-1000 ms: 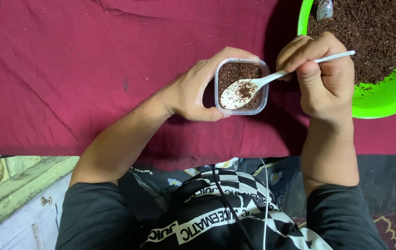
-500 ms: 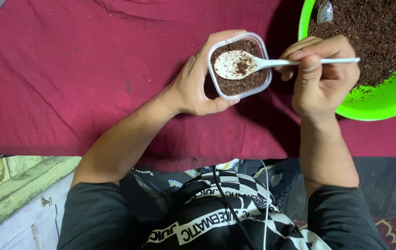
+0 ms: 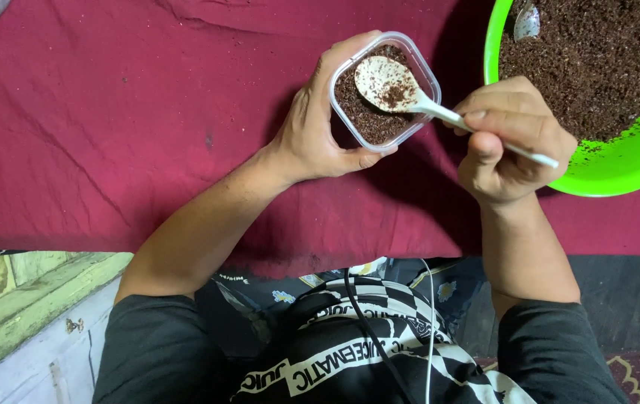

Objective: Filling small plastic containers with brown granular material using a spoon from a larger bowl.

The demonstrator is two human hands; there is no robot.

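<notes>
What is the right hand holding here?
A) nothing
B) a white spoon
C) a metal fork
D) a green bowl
B: the right hand grips a white spoon by its handle, its scoop over the small clear tub of dark brown grains that the left hand holds.
</notes>
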